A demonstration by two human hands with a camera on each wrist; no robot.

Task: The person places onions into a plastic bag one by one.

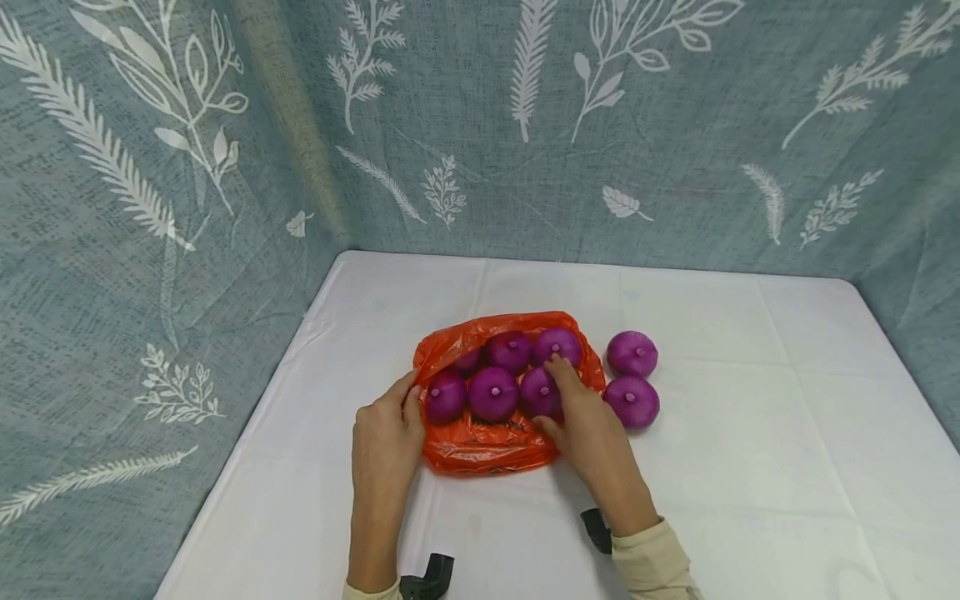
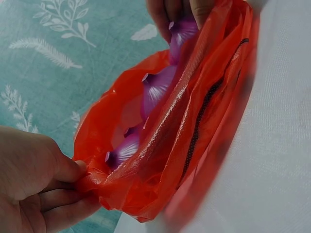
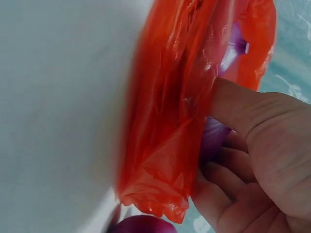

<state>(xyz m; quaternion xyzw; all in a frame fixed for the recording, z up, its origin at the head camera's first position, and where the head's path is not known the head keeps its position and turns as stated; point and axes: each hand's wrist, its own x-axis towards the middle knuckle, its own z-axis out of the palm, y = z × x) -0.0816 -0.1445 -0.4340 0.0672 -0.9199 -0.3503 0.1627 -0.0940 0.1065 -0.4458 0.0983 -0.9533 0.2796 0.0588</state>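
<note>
An orange-red plastic bag [image 1: 483,458] lies on the table with its mouth spread wide, and several purple onions [image 1: 492,393] sit inside it. My left hand [image 1: 386,433] pinches the bag's left rim between thumb and fingers; in the left wrist view the film bunches at the fingertips. At the right side of the bag, my right hand [image 1: 596,429] grips the front right onion [image 1: 538,392], thumb in front and fingers behind. In the right wrist view the thumb comes over the bag's rim, and the film hides part of that onion [image 3: 214,138].
Two more purple onions, a rear one [image 1: 632,354] and a front one [image 1: 632,402], stand outside the bag just to its right. A white cloth covers the table [image 1: 750,467]. Blue-grey leaf-patterned curtains [image 1: 480,192] hang behind and at the sides.
</note>
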